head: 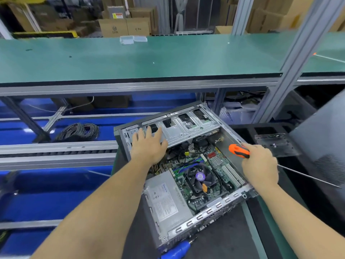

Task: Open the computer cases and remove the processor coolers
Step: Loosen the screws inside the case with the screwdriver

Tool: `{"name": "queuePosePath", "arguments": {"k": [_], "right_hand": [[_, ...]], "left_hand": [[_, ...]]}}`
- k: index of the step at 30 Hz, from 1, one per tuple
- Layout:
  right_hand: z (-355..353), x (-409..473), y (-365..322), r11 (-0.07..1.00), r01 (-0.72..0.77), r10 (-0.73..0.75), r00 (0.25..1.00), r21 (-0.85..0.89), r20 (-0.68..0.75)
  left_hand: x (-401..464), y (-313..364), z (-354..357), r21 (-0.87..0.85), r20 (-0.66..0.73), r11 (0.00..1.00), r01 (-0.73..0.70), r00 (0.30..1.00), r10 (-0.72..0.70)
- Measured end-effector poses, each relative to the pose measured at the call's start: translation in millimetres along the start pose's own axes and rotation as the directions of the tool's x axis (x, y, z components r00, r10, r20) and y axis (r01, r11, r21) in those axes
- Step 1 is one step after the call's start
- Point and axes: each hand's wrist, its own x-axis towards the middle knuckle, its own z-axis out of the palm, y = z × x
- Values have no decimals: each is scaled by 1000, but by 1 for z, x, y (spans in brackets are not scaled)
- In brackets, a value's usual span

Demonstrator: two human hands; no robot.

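An open computer case [209, 212] lies on its side in front of me, its motherboard exposed. The processor cooler [200, 177], a black fan with a purple hub sticker, sits in the middle of the board. My left hand [148, 144] rests flat with straight fingers on the silver drive cage [188, 126] at the far end of the case. My right hand [260, 165] grips a screwdriver with an orange and black handle [239, 150] over the case's right edge; its long shaft [308, 177] points away to the right. A grey power supply [165, 200] fills the near left corner.
A long green workbench [149, 58] runs across behind the case, with an aluminium post [291, 70] at the right. A coil of grey cable [78, 130] lies lower left. A grey case panel [324, 144] and a clear bracket [274, 144] sit at right. A blue handle [177, 250] pokes out below the case.
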Motion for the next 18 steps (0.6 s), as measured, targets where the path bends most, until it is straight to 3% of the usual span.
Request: {"name": "queuePosePath", "arguments": {"k": [6, 12, 15, 18], "right_hand": [[4, 26, -3, 994, 37, -36, 999, 106, -6], [18, 90, -21, 954, 259, -276, 956, 154, 96], [20, 107, -34, 928, 369, -372, 921, 42, 119], [17, 87, -35, 914, 379, -381, 925, -144, 15]], "left_hand": [[-11, 1, 4, -19, -18, 998, 57, 998, -57], [-45, 6, 8, -104, 6, 948, 300, 954, -301], [-56, 13, 12, -152, -11, 923, 353, 933, -359], [-46, 1, 5, -100, -73, 962, 254, 962, -261]]}}
